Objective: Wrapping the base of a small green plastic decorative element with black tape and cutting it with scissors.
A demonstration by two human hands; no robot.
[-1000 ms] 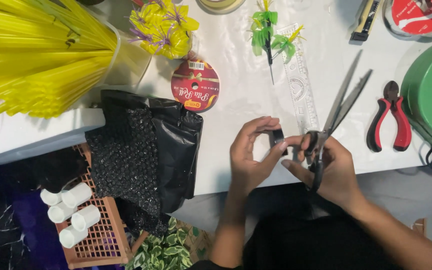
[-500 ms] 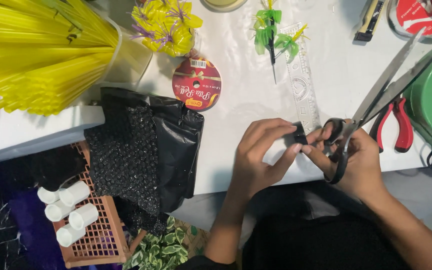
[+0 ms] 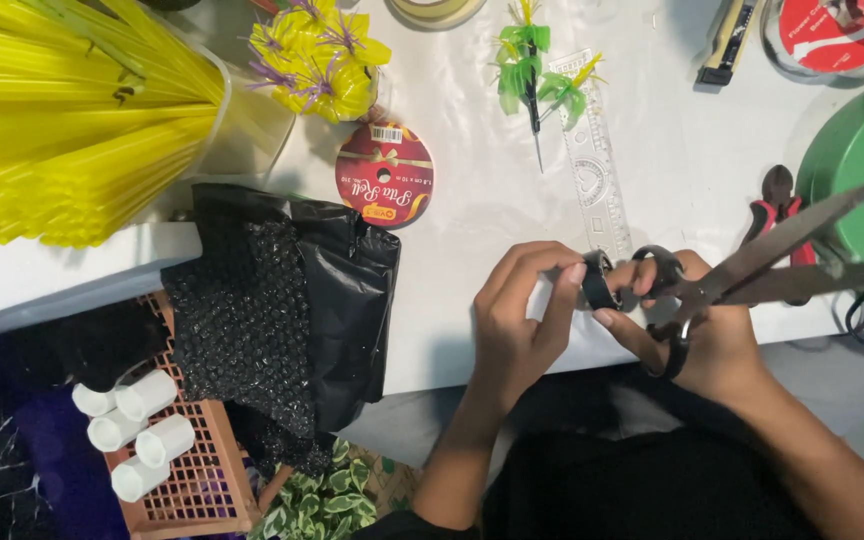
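Several yellow straws (image 3: 62,120) are fanned out at the far left, held in a clear container (image 3: 252,130) on the white table (image 3: 672,130). Below them, a black bubble-wrap sheet (image 3: 282,300) is draped over the table's edge, and four white tubes (image 3: 132,435) are seen lying in an orange-brown crate (image 3: 202,480), with green leaves (image 3: 322,500) just beside it. Further right, a bunch of yellow paper flowers (image 3: 317,60) is set above a red ribbon spool (image 3: 384,188). A green paper sprig (image 3: 532,75) lies next to a clear ruler (image 3: 592,165).

At the table's near edge, the left hand (image 3: 517,325) is held with its fingers curled and pressed together, the fingertips (image 3: 574,275) pinching a small dark roll of tape (image 3: 600,283). The roll is held between both hands, just over the table edge. The right hand (image 3: 702,335) touches the roll with its fingertips while its fingers are threaded through the black handles of a pair of scissors (image 3: 752,275), whose blades are slightly parted and pointed to the right. Red-handled pliers (image 3: 777,200) lie behind the blades, and a green round appliance (image 3: 852,170) is seen at the right edge. A yellow-and-black cutter (image 3: 727,45) and a red-lidded container (image 3: 837,30) are found at the top right.
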